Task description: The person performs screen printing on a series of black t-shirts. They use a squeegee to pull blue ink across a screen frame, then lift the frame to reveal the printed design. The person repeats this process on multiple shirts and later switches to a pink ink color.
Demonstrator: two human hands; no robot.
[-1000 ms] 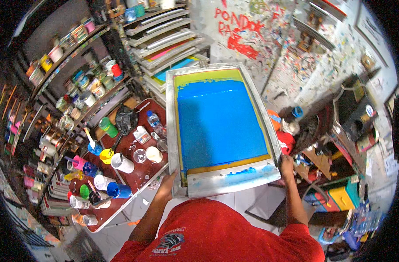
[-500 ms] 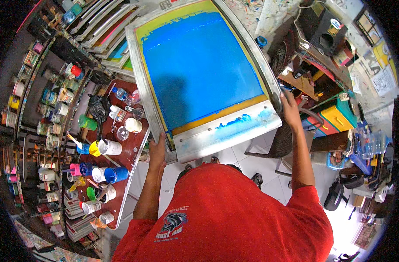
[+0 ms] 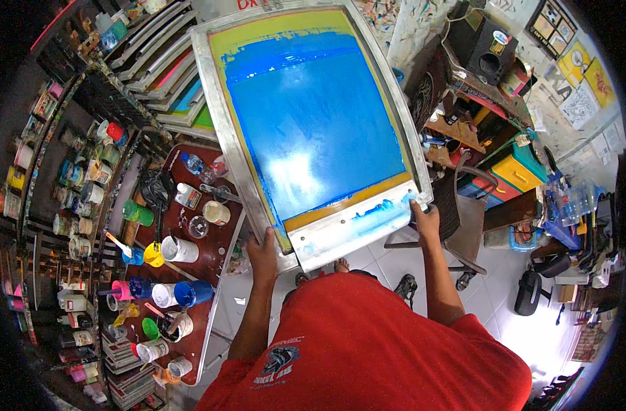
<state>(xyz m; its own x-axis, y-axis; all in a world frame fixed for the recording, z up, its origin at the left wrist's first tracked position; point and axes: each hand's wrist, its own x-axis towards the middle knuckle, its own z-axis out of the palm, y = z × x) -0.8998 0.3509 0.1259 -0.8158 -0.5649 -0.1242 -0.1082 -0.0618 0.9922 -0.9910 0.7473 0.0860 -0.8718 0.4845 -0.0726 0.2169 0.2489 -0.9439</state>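
Note:
A screen-printing screen with a worn metal frame (image 3: 227, 137) spans the upper middle, tilted in my grip. Its mesh bears a broad blue coating (image 3: 313, 123), glossy with a bright reflection, bordered by yellow-green and ochre bands. My left hand (image 3: 261, 253) is closed on the lower left of the frame. My right hand (image 3: 426, 219) grips the lower right corner, beside a white plate (image 3: 347, 240) smeared with blue.
A red-brown table (image 3: 210, 281) with paint tubs stands left, beside shelves of jars (image 3: 83, 192). A rack of screens (image 3: 155, 55) is behind. Right are a chair (image 3: 463, 233), drawers (image 3: 518, 171) and a speaker (image 3: 480, 51). White floor tiles (image 3: 374, 274) show below.
The screen has shifted slightly left and down in view since half a second ago. My right hand is lower, nearer the bottom corner. A bright glare now shows on the blue coating.

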